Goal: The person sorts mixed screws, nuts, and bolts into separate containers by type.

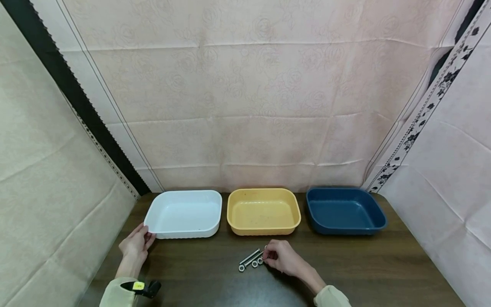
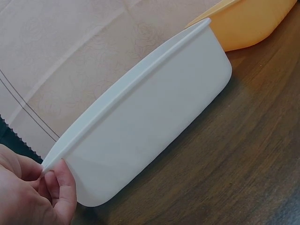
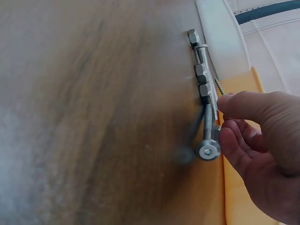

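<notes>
My left hand (image 1: 134, 247) pinches the near left corner of a white plastic tray (image 1: 183, 234); in the left wrist view its fingers grip the rim (image 2: 136, 84). The right hand (image 1: 285, 258) is low over the table, in front of the yellow tray (image 1: 264, 231). Its thumb and fingers pinch a socket-head bolt (image 3: 208, 124), whose head is tilted up off the wood, apart from its shadow. Beside these fingertips lie other silver bolts (image 1: 249, 257) and several hex nuts (image 1: 255, 264), bunched together. The fingers partly hide the small pile.
A dark blue tray (image 1: 347, 231) stands at the right end of the row, beside the yellow one. All stand on a brown wooden table (image 1: 199, 273). Pale patterned cloth (image 1: 264, 106) hangs behind, with more cloth at both sides.
</notes>
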{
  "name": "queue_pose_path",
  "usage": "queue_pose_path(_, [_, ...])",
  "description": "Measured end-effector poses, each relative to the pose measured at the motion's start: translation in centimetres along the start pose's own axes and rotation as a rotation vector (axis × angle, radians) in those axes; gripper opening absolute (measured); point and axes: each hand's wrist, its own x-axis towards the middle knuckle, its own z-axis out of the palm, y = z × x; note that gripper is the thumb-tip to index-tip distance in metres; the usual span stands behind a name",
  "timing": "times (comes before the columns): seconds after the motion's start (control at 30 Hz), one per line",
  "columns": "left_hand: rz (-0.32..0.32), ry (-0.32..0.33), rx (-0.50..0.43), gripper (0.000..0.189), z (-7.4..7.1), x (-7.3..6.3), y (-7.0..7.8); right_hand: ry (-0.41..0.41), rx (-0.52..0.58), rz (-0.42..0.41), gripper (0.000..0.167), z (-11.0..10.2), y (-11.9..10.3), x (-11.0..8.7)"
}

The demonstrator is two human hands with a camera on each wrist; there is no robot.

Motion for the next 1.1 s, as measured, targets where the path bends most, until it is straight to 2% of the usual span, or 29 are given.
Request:
queue_pose_path(0.6, [-0.013, 0.014, -0.012, 0.047, 0.1, 0.0, 0.1, 0.077, 0.04, -0.025, 0.018, -0.4, -0.9, 1.6])
queue_pose_path(1.1, [-0.006, 0.003, -0.001, 0.046, 0.0, -0.1, 0.0, 0.102, 0.045, -0.037, 0.017, -0.2, -2.6, 4.2])
